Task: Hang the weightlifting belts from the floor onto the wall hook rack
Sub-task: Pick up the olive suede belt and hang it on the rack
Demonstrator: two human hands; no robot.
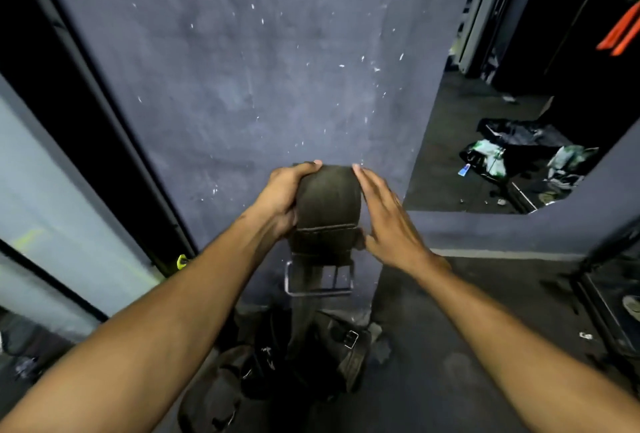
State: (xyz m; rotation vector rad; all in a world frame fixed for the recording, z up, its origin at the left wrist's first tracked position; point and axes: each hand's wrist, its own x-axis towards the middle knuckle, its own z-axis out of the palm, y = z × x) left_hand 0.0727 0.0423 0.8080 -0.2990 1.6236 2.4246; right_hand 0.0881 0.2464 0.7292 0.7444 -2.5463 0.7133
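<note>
Both hands are up against the blue-grey wall (242,69) working one dark weightlifting belt (327,198): the left hand (282,197) is gripping its left side with fingers curled over the top, and the right hand (388,221) is lying open and flat against its right side, fingers straight. The belt is draping over something on the wall I can't actually make out, with its metal buckle (318,278) dangling below the hands. More belts (311,360) are sitting in a heap on the floor (450,346) right at the foot of the wall.
</note>
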